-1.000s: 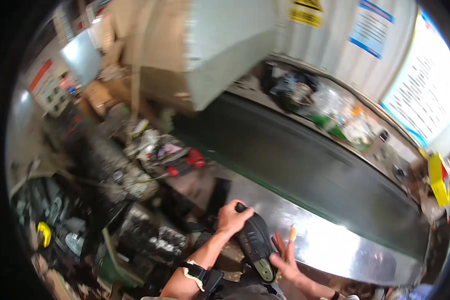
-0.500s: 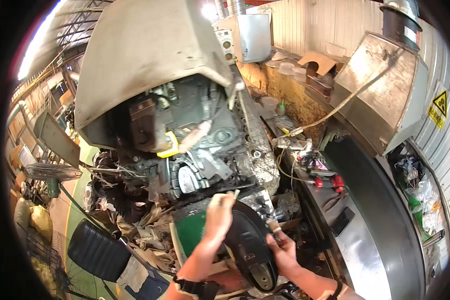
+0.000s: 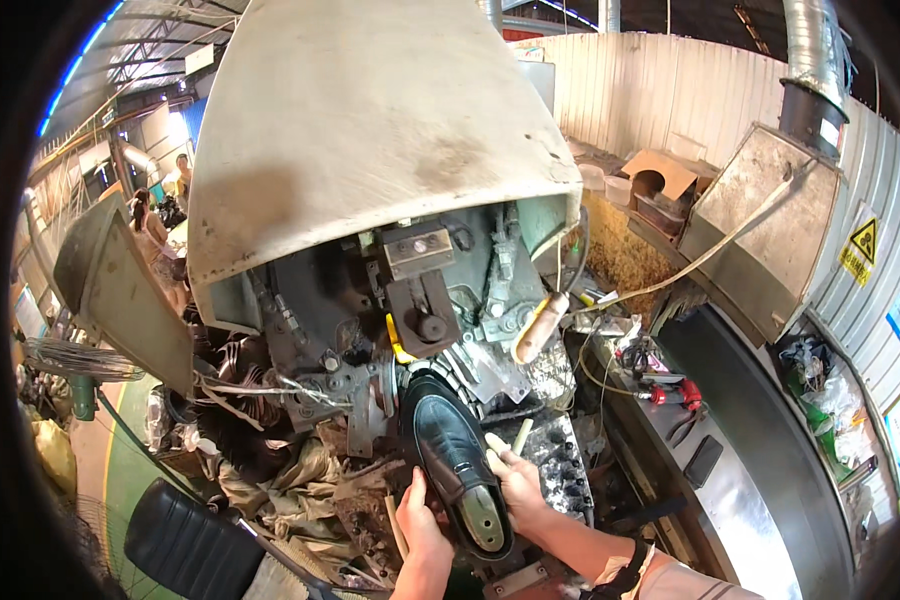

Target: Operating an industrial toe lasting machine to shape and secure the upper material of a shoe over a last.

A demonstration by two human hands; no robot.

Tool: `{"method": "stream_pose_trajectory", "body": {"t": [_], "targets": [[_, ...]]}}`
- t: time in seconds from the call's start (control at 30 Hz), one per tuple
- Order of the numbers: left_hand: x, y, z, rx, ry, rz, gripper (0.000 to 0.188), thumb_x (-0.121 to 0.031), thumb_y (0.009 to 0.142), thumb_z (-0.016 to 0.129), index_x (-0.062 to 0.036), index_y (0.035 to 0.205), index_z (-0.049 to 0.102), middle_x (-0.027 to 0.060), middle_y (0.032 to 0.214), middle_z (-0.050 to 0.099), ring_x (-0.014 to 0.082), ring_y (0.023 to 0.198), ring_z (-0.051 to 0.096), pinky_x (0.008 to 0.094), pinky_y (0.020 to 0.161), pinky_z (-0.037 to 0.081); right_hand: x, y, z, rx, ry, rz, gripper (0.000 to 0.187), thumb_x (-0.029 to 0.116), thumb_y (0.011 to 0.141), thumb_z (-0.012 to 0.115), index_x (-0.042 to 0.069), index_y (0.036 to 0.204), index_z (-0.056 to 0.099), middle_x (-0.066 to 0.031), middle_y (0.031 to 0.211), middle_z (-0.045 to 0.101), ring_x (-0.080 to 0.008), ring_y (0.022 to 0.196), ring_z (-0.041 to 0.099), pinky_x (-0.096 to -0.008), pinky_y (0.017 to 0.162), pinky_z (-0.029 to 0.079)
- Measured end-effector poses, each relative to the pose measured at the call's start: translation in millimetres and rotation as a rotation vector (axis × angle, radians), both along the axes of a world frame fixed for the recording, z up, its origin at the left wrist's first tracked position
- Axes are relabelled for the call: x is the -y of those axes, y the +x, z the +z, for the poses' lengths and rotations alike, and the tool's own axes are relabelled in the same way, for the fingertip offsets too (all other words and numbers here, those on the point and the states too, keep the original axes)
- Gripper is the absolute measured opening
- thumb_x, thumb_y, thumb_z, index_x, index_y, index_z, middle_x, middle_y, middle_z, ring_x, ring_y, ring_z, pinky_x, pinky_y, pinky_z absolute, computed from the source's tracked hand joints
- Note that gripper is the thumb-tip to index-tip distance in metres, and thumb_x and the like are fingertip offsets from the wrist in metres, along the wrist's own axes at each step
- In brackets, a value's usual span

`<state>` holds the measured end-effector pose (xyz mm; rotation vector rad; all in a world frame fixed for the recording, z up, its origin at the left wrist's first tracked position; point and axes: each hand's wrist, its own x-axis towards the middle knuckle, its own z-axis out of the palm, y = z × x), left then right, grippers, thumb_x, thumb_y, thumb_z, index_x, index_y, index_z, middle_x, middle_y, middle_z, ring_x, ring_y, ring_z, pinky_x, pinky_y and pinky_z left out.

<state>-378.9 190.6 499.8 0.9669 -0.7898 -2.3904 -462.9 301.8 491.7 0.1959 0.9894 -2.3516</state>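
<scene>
A black leather slip-on shoe [image 3: 440, 435] points away from me, its toe up against the metal parts of the machine [image 3: 420, 290]. A shoe last [image 3: 484, 515] with a small hole fills its opening at the near end. My right hand [image 3: 520, 490] grips the shoe's right side, pale coverings showing on its fingertips. On the left, my left hand [image 3: 422, 530] closes against the side near the heel, thumb pointing up; its other fingers are partly hidden. A yellow machine part [image 3: 400, 340] sits just beyond the toe.
Over the machine hangs a big pale hood [image 3: 370, 130]. To the right are a metal bench with a phone [image 3: 703, 460] and a red-handled tool [image 3: 680, 393], then a dark conveyor belt [image 3: 770, 420]. A black padded seat [image 3: 195, 540] stands at lower left. Two people are far left.
The shoe has moved forward, its toe now at the machine. My left hand has shifted from beside the toe back to the heel side. The view has turned, showing more of the hood.
</scene>
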Motion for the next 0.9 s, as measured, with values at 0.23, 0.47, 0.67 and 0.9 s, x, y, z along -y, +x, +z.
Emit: {"method": "stream_pose_trajectory", "body": {"t": [0.23,0.47,0.67,0.9], "targets": [[15.6,-29.0,-6.2,0.04,0.024,0.001,0.029,-0.031,0.098,0.067,-0.0023,0.097,0.068,0.0036,0.085,0.07,0.0093,0.061,0.058,0.0247,0.047,0.038,19.0,-22.1,-16.2,0.02,0.0,-0.06,0.046,0.006,0.101,0.059,0.004,0.145,0.046,-0.0125,0.118,0.068,-0.0204,0.097,0.069,-0.0366,0.084,0.06],[21.0,-42.5,-21.7,-0.017,0.085,0.035,0.036,-0.035,0.097,0.066,-0.0017,0.11,0.071,0.0106,0.103,0.073,0.0242,0.086,0.07,0.0374,0.08,0.057,24.5,-31.7,-10.6,0.042,-0.003,-0.05,0.043,0.007,0.102,0.059,0.005,0.143,0.048,-0.0084,0.105,0.071,-0.0148,0.087,0.068,-0.0305,0.077,0.058],[18.4,-45.4,-21.0,-0.004,0.107,0.029,0.038,-0.037,0.098,0.064,-0.0018,0.112,0.07,0.0108,0.104,0.073,0.0248,0.087,0.07,0.0379,0.081,0.056,22.9,-33.4,-9.4,0.012,0.013,-0.031,0.042,0.009,0.103,0.059,0.004,0.143,0.048,-0.0098,0.111,0.071,-0.0158,0.091,0.069,-0.0308,0.08,0.058],[17.3,-45.6,-18.8,-0.001,0.101,0.023,0.039,-0.036,0.099,0.061,-0.0003,0.112,0.069,0.0111,0.105,0.073,0.0248,0.087,0.07,0.0376,0.081,0.056,22.1,-35.5,-17.9,0.056,0.076,-0.028,0.037,0.009,0.103,0.058,0.004,0.139,0.052,-0.009,0.112,0.071,-0.0155,0.091,0.069,-0.03,0.081,0.057]]}}
